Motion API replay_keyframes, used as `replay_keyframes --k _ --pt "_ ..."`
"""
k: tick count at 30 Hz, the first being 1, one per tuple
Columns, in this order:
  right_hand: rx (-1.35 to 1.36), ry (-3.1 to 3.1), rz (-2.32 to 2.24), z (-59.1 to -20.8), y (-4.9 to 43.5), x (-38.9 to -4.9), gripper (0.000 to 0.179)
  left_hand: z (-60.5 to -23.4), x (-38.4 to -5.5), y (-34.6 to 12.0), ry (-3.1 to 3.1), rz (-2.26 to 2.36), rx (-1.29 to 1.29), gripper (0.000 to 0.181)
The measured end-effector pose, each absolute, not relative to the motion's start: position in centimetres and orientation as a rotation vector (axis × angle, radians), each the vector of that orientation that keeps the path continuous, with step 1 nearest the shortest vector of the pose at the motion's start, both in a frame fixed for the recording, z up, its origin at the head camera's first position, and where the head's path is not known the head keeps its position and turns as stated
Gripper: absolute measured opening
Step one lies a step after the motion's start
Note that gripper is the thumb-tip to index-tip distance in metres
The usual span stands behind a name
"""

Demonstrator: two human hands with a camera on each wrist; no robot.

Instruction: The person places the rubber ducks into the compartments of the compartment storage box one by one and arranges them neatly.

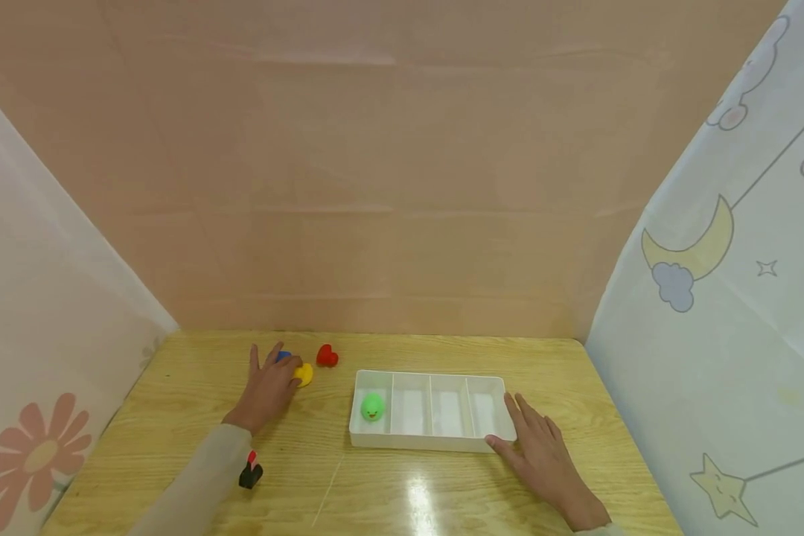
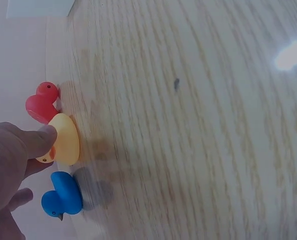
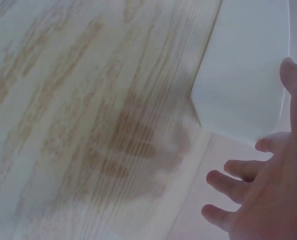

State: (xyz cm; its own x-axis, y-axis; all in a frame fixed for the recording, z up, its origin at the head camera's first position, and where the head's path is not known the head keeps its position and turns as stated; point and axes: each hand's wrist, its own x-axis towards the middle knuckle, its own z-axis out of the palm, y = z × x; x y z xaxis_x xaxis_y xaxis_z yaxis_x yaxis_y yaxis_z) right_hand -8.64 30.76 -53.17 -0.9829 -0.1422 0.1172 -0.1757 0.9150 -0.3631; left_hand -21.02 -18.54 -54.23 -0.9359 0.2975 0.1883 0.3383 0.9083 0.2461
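My left hand is at the left of the table, pinching a yellow rubber duck between thumb and fingers. Close beside it lie a red rubber duck and a blue rubber duck; the head view shows the blue one partly hidden behind the fingers. A white tray with several compartments stands at mid-table. In its leftmost compartment sits a green rubber duck. At the tray's right end, my right hand touches the corner with thumb and forefinger, its fingers extended and spread.
The wooden table ends at a brown cloth backdrop. Patterned white cloths hang at the left and right. A small black and red object shows beside the left sleeve.
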Motion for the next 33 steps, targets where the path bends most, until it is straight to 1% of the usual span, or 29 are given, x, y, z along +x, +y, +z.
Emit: replay_keyframes --k 6,9,16,22,33 --pt "0.24 -2.988 0.592 -53.2 30.8 -8.6 0.083 -54.2 -21.2 -18.8 -2.952 -0.568 -0.461 0.029" --pt "0.237 -2.987 0.589 -53.2 30.8 -8.6 0.083 -54.2 -21.1 -19.0 -2.967 -0.6 -0.457 0.029" --pt "0.234 -2.98 0.596 -53.2 30.7 -8.6 0.083 -54.4 -20.8 -18.9 -2.969 -0.568 -0.478 0.03" --pt "0.246 -2.979 0.582 -53.1 30.7 -8.6 0.083 -54.1 -19.8 -18.6 -2.997 -0.54 -0.49 0.032" --pt "0.246 -2.973 0.571 -53.1 30.8 -8.7 0.082 -54.2 -18.6 -18.3 -2.969 -0.594 -0.478 0.03"
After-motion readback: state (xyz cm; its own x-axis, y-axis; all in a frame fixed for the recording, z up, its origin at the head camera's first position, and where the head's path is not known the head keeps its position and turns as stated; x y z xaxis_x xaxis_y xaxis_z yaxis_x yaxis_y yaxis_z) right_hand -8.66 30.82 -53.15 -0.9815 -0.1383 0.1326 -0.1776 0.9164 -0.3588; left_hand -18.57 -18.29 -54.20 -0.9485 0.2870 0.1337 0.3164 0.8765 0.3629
